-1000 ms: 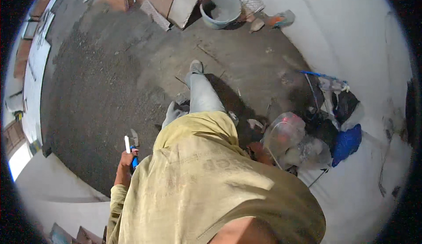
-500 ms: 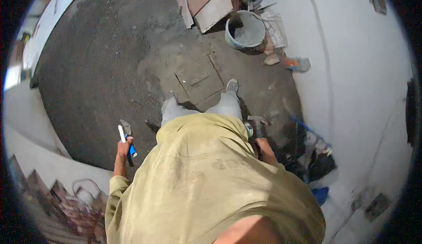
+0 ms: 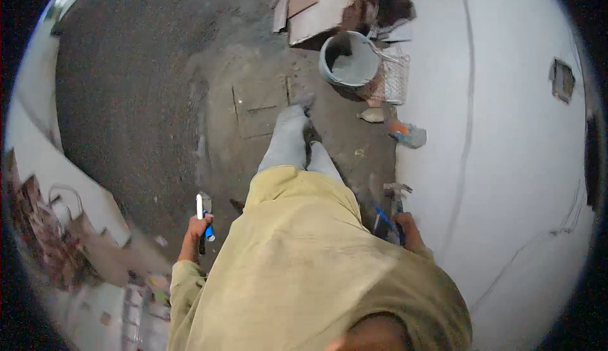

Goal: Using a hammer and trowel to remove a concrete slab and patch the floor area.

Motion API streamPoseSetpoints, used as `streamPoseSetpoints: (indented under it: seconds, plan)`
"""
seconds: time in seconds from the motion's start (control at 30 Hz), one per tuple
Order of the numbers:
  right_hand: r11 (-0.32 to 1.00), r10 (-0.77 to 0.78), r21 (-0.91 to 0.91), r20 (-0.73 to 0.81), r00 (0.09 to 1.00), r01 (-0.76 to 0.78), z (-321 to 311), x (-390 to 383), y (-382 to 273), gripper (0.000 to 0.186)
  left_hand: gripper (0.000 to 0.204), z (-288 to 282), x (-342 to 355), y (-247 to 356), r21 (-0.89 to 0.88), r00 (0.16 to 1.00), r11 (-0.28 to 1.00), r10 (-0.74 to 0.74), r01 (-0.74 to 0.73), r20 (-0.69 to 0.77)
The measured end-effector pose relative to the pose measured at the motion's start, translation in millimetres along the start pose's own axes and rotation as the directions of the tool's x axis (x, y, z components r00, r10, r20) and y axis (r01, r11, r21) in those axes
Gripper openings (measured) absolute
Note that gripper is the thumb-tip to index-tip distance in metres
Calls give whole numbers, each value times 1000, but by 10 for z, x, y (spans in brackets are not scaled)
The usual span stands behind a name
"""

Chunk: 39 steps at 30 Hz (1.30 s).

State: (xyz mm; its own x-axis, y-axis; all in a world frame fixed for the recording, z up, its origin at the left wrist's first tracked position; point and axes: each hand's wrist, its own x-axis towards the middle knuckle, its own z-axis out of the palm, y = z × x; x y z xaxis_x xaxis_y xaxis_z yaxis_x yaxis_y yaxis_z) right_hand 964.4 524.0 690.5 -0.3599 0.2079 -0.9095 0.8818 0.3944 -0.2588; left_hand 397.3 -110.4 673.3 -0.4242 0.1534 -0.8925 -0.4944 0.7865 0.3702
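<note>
Hammer [image 3: 398,200] is gripped by the handle in the right hand [image 3: 409,225], fingers wrapped around it. The head points forward, away from the body, toward the floor's right edge; gripping below the head presumably leaves the heavy end clear of the leg.

The left hand [image 3: 199,226] holds a bundle at the person's left side: a white rod [image 3: 199,207], a grey-bladed tool [image 3: 206,201] resembling a trowel, and a blue cylindrical part [image 3: 209,232]. Its fingers are curled around the bundle, probably so that one hand can carry several items. Which finger secures which item cannot be told. Both hands hang above the floor [image 3: 139,98], apart from the torso.

A blue strip [image 3: 382,214] shows just beside the right hand; whether it is held or lies behind cannot be determined.

The bucket [image 3: 325,63], containing grey material, stands near the floor's far right corner. A pale panel [image 3: 323,6] lies left of it. A plastic bag [image 3: 407,134] sits at the floor's right edge, near the wall [image 3: 437,98], likely placed out of the walking path.
</note>
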Motion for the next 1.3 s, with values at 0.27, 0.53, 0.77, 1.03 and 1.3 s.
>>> streamPoseSetpoints:
  seconds: [0.27, 0.53, 0.77, 1.03, 1.3]
  plan:
    - [885, 447, 298, -325, 834, -358, -921, 280, -1390, 16, 18, 606, -182, -115, -142, 989, 980, -145, 138, -34]
    - [931, 112, -353, 29, 993, -95, -1170, 678, -2091, 27, 16, 728, -460, -134, -433, 944, 901, -154, 14, -291]
    - [800, -121, -591, 10, 993, 104, -873, 1415, -1650, 49, 18, 746, -971, -1169, -463, 863, 853, -407, 242, -298]
    - [976, 208, -27, -192, 959, -217, -824, 1222, -2469, 33, 15, 552, -621, -1195, -705, 836, 676, -501, 217, -223]
    - [981, 158, -83, -184, 970, -175, -1843, 838, -3477, 25, 16, 468, -260, -211, -725, 916, 688, -269, -33, -298]
